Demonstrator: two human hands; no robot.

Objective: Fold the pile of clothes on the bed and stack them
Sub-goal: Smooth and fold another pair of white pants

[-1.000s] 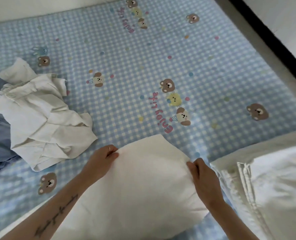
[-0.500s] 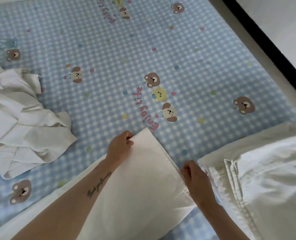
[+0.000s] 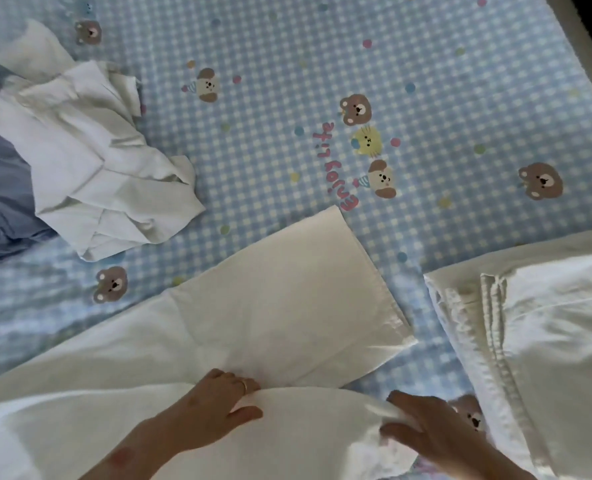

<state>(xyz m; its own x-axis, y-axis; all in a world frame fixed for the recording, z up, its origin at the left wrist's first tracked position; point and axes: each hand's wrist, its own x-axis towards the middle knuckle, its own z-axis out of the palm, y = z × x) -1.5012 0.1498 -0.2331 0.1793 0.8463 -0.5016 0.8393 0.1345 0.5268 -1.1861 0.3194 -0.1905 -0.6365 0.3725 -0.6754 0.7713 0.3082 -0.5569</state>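
Hands work at the near edge of the bed (image 3: 426, 81): the left hand (image 3: 215, 410) lies on the white garment (image 3: 280, 299) with its fingers pressed into a raised fold and the thumb spread across the cloth, while the right hand (image 3: 426, 434) pinches the fold's right end between thumb and curled fingers. Both hands thus hold the same near fold of one garment, the left nearer its middle, the right at its end. From the hands the garment extends away and slightly rightward; its long axis appears to run from the near-left edge of the bed toward the bed's centre, ending in a squared, already flattened panel. The coming fold likely carries the held near portion forward over that panel, so the fold line would lie across this axis. To the left, toward the far-left corner, a crumpled white garment (image 3: 97, 161) rests partly on a blue garment (image 3: 0, 188); these two await folding. Along the right edge lies a white pillow (image 3: 547, 341), just beside the garment in hand but not touching it. Count: three garments, one pillow, two hands.
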